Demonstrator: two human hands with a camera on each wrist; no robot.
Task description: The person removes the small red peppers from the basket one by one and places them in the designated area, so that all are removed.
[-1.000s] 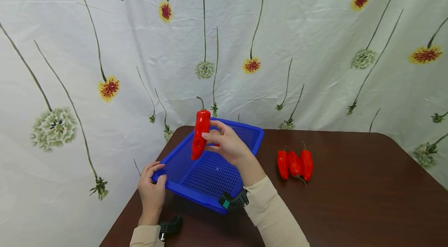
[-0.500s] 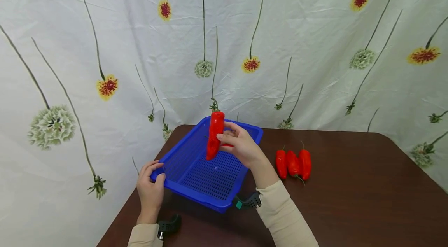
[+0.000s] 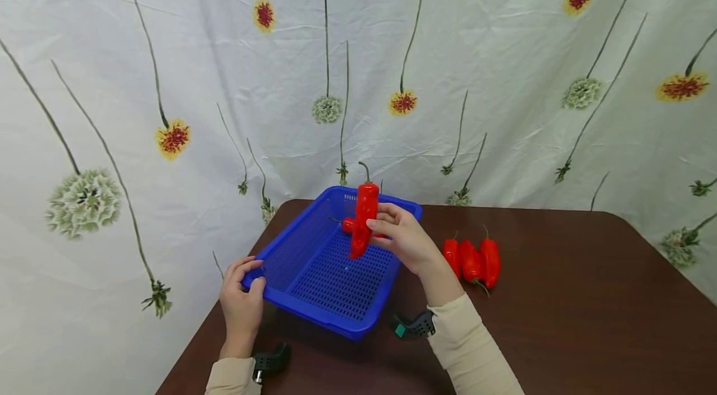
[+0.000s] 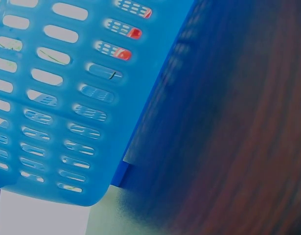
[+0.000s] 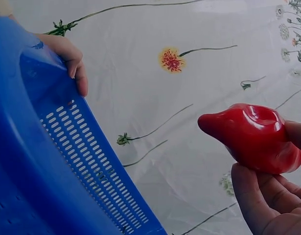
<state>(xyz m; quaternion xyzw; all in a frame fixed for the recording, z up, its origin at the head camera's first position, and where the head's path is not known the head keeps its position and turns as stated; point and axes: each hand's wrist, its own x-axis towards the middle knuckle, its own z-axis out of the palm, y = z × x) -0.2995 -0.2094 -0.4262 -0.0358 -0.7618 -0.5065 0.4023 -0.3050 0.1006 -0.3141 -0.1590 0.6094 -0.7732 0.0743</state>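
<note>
Pepper [image 3: 365, 211] pinched in my right hand [image 3: 404, 238], thumb on one side, fingers on the other, roughly upright with the stem on top. From the head view it hangs in front of the basket [image 3: 313, 314] interior; right wrist view shows it well apart from the basket wall, tip free. Left fingers grip the near-left corner of the rim, so the basket is steadied, sitting askew on the counter [image 3: 560, 308]. At least one basket pepper [image 3: 348, 225] lies inside, partly behind the one I'm holding; can't get a full count. Three loose peppers [image 3: 472, 261] lie side by side on the counter, just right of my forearm. My read: carry step of a basket/counter transfer, one piece at a time, likely outbound to that group, but this pose alone doesn't settle direction. Next move calls for keeping the pinch, clearing the right rim, then lowering beside the group without nudging it. Main risk: glossy skin slipping, or the tip catching the rim. Left should just hold the corner.
</note>
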